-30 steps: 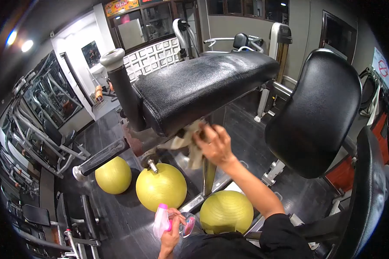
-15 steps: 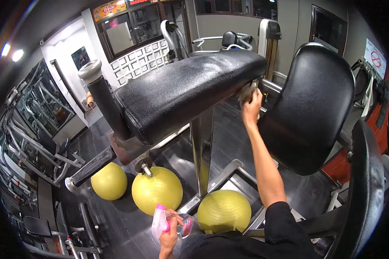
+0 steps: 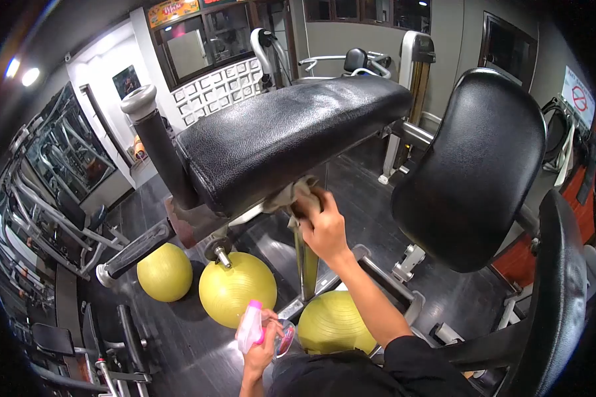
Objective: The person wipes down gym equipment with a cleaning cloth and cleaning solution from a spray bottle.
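My right hand (image 3: 321,225) grips a crumpled grey cloth (image 3: 290,196) and presses it against the lower front edge of a long black padded bench pad (image 3: 285,135). My left hand (image 3: 261,351) is low near my body and holds a clear spray bottle with a pink nozzle (image 3: 258,331). A steel post (image 3: 306,261) under the pad stands just behind my right hand.
A black seat back (image 3: 477,165) rises to the right and a second black pad (image 3: 563,284) at the far right. Three yellow exercise balls (image 3: 237,288) lie on the dark floor. A black roller post (image 3: 157,152) stands left, with weight racks (image 3: 53,198) beyond.
My right hand with the cloth came back from the far right end of the pad to its near lower edge. The spray bottle in my left hand stayed low.
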`<act>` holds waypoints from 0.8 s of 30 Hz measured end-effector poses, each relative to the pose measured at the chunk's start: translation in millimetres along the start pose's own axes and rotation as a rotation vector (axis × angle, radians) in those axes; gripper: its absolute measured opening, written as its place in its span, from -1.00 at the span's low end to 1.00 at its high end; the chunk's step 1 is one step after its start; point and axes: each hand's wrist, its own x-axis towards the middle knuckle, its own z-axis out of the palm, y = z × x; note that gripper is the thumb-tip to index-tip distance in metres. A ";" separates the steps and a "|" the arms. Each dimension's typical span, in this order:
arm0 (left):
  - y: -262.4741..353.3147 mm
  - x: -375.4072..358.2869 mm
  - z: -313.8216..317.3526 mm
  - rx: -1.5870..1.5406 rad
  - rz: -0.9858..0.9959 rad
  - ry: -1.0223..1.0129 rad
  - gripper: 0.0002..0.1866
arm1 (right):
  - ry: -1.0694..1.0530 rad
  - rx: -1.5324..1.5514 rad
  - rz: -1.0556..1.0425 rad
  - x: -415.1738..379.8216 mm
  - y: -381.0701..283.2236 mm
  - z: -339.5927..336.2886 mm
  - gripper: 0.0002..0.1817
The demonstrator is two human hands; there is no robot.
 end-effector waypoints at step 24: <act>-25.9 88.3 40.9 0.102 0.096 -0.049 -0.83 | 0.367 0.894 0.940 -214.6 93.4 -38.5 -0.49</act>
